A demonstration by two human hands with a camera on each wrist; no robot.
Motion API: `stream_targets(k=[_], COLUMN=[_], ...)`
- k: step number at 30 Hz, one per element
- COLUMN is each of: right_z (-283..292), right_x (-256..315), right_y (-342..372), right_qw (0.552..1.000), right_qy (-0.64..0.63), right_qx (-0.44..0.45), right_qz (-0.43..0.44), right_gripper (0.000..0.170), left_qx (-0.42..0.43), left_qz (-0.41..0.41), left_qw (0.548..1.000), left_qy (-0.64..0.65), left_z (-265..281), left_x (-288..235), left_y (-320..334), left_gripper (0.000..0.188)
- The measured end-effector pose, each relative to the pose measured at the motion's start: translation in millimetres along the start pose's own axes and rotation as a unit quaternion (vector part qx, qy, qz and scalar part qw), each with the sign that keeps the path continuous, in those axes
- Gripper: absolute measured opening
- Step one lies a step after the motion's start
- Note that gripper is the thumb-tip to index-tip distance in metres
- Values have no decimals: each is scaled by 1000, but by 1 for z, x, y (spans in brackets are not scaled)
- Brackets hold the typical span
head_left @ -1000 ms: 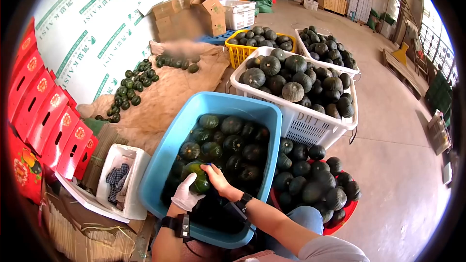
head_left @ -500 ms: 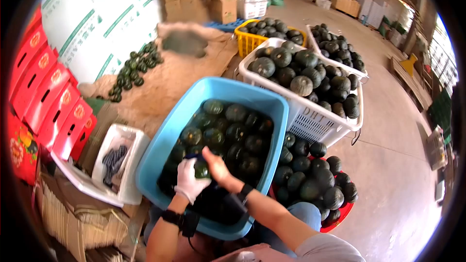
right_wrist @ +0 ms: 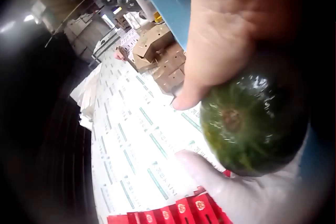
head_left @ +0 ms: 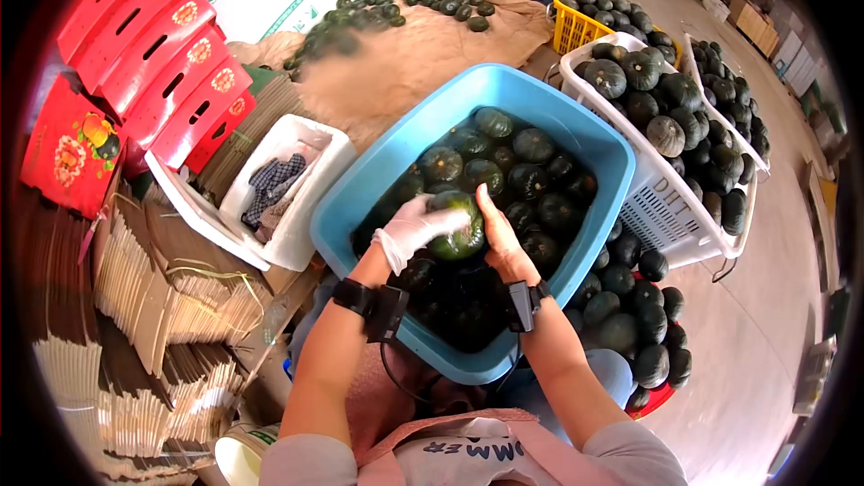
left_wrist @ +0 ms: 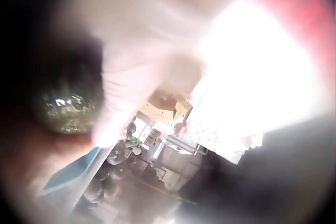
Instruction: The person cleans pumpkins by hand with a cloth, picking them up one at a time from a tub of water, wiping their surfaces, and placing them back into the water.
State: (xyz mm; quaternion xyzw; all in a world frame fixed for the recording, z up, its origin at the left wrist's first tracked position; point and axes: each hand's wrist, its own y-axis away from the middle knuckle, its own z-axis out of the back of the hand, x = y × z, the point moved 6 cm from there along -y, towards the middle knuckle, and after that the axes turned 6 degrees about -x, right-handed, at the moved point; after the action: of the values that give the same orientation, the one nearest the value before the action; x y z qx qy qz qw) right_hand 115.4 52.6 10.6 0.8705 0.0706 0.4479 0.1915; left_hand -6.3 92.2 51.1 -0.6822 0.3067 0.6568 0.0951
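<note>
A wet dark green pumpkin [head_left: 459,236], streaked lighter green, is held between both hands over the blue tub [head_left: 371,182]. My left hand [head_left: 414,227], in a white glove, grips its left side with fingers over the top. Bare, my right hand [head_left: 507,250] holds the opposite side, thumb pointing up. A round brown scar [right_wrist: 231,120] on the pumpkin faces the right wrist camera. Many more pumpkins [head_left: 533,145] lie in dark water in the tub. Fingers beneath the held pumpkin are hidden in the head view.
White crates [head_left: 661,207] and a yellow basket [head_left: 569,29] heaped with pumpkins stand to the right. More pumpkins fill a red basin [head_left: 650,403]. At left are a foam box [head_left: 319,229] with cloth, flattened cardboard [head_left: 135,288] and red cartons [head_left: 166,81]. Small pumpkins lie on a brown sheet [head_left: 351,99].
The head view has turned, so the tub sits further right and higher. The pumpkin, mostly covered by the gloved hand half a second ago, shows more. A dark blue patch by the fingers is out of sight.
</note>
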Motion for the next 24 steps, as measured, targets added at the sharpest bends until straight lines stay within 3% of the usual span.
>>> stream_targets(k=[2,3,4,5,6,8,10,11,12,13,14,16,18,19,20,22,23,24], right_z=[-12,-12,-6,-4,-3,-2,2,2,5,2,-1,9,44,54,62,70,71,70], right_x=[-16,-20,-37,-56,-70,-78,-85,-84,-83,-65,-45,-25,-32,-36,-38,-42,-41,-40], right_y=[3,10,7,0,-5,-4,-15,-17,-19,-11,-1,0,-20,-28,-32,-30,-33,-38], right_qw=[974,967,964,962,961,967,982,982,977,981,984,991,980,982,981,969,929,850], right_qy=[-165,-203,-214,-221,-226,-148,-26,28,20,50,79,62,100,69,39,81,280,466], right_qx=[60,13,-38,-48,-59,-67,-5,29,23,-2,-27,-72,-159,-172,-187,-232,-243,-243], right_qz=[-141,-151,-154,-152,-151,-195,-187,-183,-211,-186,-160,-92,-64,-41,-20,0,17,35], right_gripper=[74,82,81,80,79,90,92,92,90,82,75,32,27,26,25,34,41,48], left_qx=[-62,-102,-137,-174,-143,-147,-132,-118,-104,-125,-160,-75,-70,-87,-103,-146,-147,-137], left_qz=[-25,-118,-209,-321,-382,-378,-252,-111,32,177,229,247,67,37,10,-11,-30,-56], left_qw=[991,964,914,831,767,800,855,909,940,953,954,964,984,930,830,945,985,981], left_qy=[-111,-218,-319,-420,-495,-443,-432,-383,-324,-214,-107,62,147,355,548,292,84,-123], left_z=[2,-2,-10,-20,-25,-1,18,31,36,43,53,60,75,101,127,126,110,91], left_x=[12,6,-1,-2,5,29,31,32,25,29,39,22,-26,-36,-35,-26,-17,-4], left_y=[10,17,24,29,24,8,6,4,7,11,12,12,-16,-50,-89,-127,-139,-144], left_gripper=[54,60,65,71,72,72,76,78,80,77,72,67,64,57,52,42,41,41])
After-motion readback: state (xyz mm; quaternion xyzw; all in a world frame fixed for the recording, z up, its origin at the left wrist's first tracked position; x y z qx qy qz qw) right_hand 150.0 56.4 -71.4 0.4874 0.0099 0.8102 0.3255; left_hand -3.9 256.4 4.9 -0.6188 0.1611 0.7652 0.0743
